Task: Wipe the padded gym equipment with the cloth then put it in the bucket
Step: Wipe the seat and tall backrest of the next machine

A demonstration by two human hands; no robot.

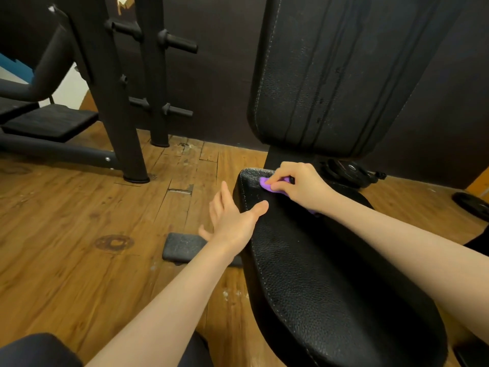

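Your right hand point(299, 182), at about 1 o'clock from frame centre, has its fingers curled around the small purple cloth point(267, 184), pressing it onto the far end of the black padded leather seat point(325, 282). Your left hand point(232, 221), at 9 o'clock of the cloth, has straight spread fingers, thumb resting on the seat's left edge. The upright black padded backrest point(330, 75) stands at 12 o'clock. A grey rubber pad point(182, 246) lies on the wooden floor point(79, 234) at 9 o'clock of the seat.
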